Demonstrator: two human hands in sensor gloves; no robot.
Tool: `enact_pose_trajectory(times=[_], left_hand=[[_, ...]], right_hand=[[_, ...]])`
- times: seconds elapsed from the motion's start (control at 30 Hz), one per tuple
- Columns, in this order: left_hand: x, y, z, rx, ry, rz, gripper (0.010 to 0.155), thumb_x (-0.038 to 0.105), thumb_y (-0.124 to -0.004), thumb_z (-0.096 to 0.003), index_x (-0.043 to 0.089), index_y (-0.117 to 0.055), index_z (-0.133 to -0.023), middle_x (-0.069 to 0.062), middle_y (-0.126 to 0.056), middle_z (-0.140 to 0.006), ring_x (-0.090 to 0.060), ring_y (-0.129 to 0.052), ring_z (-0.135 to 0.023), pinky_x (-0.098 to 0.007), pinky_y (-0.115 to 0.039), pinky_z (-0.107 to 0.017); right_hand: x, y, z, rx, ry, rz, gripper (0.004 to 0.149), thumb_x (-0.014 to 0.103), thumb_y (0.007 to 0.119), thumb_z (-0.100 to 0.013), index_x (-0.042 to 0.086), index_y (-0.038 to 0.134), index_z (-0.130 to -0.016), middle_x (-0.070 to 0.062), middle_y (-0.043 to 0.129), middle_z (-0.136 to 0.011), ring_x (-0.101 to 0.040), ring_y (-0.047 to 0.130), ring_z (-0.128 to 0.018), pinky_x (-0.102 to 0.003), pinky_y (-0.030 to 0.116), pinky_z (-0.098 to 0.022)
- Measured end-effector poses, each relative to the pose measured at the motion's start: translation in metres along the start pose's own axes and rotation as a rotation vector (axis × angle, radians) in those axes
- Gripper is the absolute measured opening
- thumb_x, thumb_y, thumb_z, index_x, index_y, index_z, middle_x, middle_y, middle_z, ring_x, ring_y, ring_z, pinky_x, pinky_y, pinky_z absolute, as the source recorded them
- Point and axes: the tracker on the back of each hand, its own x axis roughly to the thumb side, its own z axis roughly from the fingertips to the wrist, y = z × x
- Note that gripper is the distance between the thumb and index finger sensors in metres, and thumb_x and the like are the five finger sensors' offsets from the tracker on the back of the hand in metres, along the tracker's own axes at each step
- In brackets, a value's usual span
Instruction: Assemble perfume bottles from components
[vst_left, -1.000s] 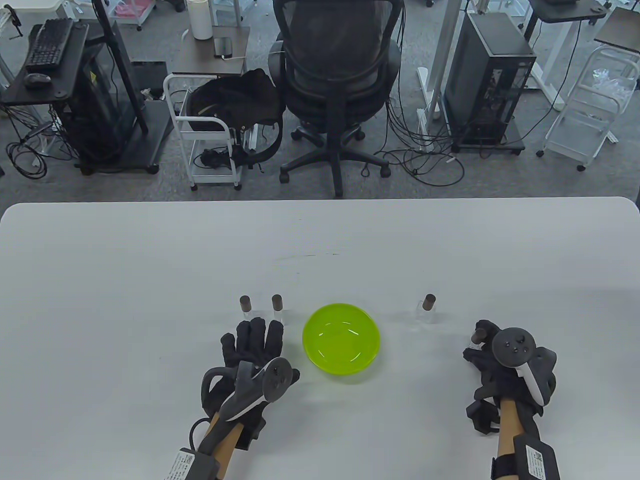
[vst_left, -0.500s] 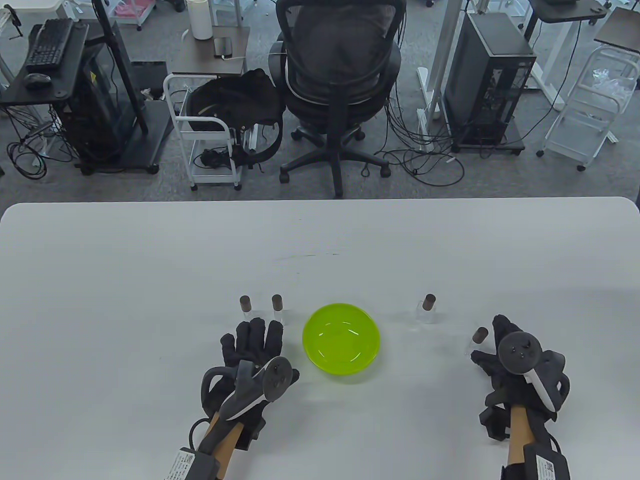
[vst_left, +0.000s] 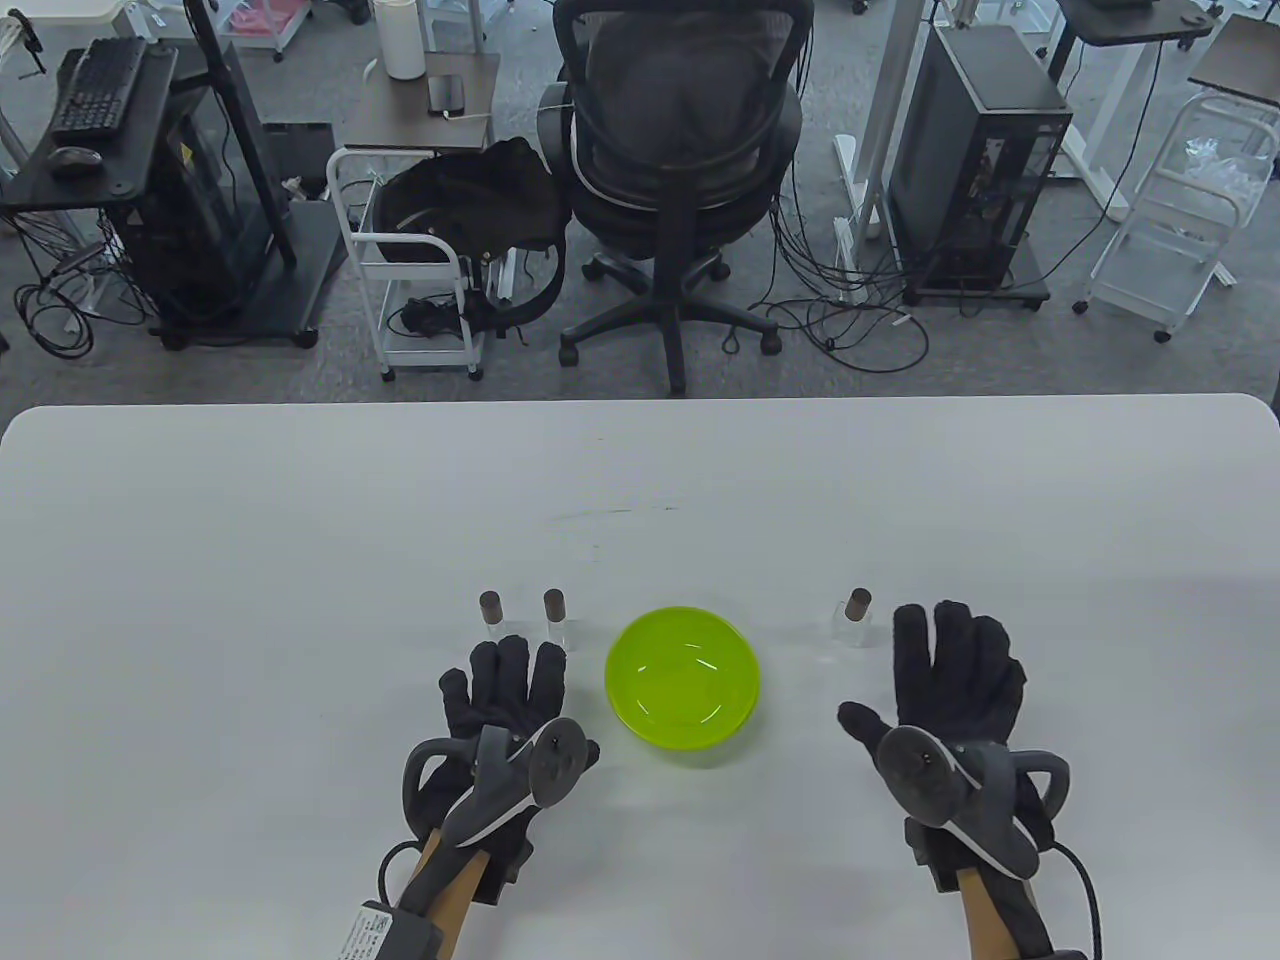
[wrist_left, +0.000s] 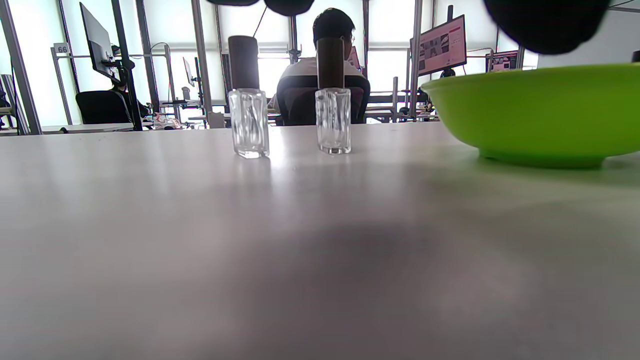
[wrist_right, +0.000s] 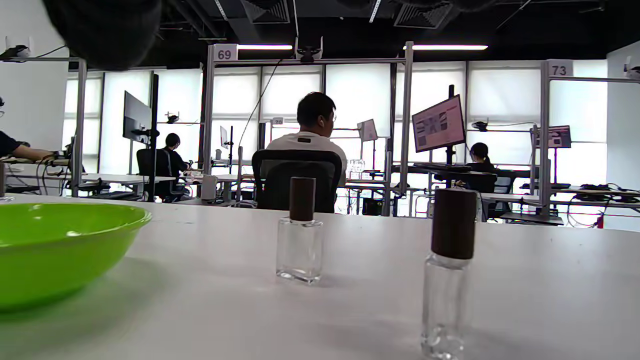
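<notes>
Two capped clear perfume bottles (vst_left: 490, 615) (vst_left: 555, 612) stand just beyond the fingertips of my left hand (vst_left: 510, 680), which lies flat and holds nothing. They also show in the left wrist view (wrist_left: 248, 100) (wrist_left: 332, 100). A third capped bottle (vst_left: 856, 612) stands right of the green bowl (vst_left: 682, 690). My right hand (vst_left: 950, 670) is spread palm down and holds nothing. It hides a fourth capped bottle (wrist_right: 450, 270) in the table view. That bottle stands upright close to the right wrist camera, with the third bottle (wrist_right: 299, 235) behind it.
The green bowl is empty and sits between the hands; its wall shows in the left wrist view (wrist_left: 540, 115) and the right wrist view (wrist_right: 60, 245). The white table (vst_left: 640, 480) stretches far beyond the bottles. An office chair (vst_left: 685, 150) stands behind the table.
My right hand let go of the fourth bottle, turned palm down, spread its fingers and moved left over it. My left hand has not moved.
</notes>
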Motion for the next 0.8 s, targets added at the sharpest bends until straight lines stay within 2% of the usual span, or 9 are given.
enact_pose_trajectory(times=[0.17, 0.33, 0.8], left_hand=[[0.0, 0.0, 0.001, 0.004, 0.003, -0.005, 0.1, 0.073, -0.061, -0.0439, 0.02, -0.022, -0.119, -0.024, -0.029, -0.125, -0.054, -0.035, -0.115, -0.072, -0.032, -0.081], [0.0, 0.0, 0.001, -0.004, 0.012, -0.004, 0.1, 0.074, -0.06, -0.0438, 0.02, -0.02, -0.119, -0.025, -0.026, -0.125, -0.055, -0.031, -0.115, -0.073, -0.029, -0.081], [0.0, 0.0, 0.003, -0.021, 0.027, -0.024, 0.101, 0.074, -0.059, -0.0435, 0.021, -0.018, -0.119, -0.025, -0.023, -0.125, -0.055, -0.027, -0.115, -0.074, -0.027, -0.08]], right_hand=[[0.02, 0.026, -0.001, 0.181, -0.075, 0.055, 0.101, 0.072, 0.059, -0.05, 0.015, 0.012, -0.118, -0.038, 0.013, -0.121, -0.072, 0.019, -0.105, -0.083, 0.035, -0.071], [0.022, 0.045, -0.001, 0.302, -0.088, 0.067, 0.102, 0.074, 0.056, -0.049, 0.015, 0.007, -0.116, -0.039, 0.007, -0.118, -0.074, 0.012, -0.102, -0.084, 0.031, -0.069], [0.023, 0.049, 0.001, 0.319, -0.102, 0.067, 0.102, 0.074, 0.056, -0.049, 0.015, 0.007, -0.116, -0.039, 0.007, -0.118, -0.074, 0.012, -0.101, -0.084, 0.03, -0.069]])
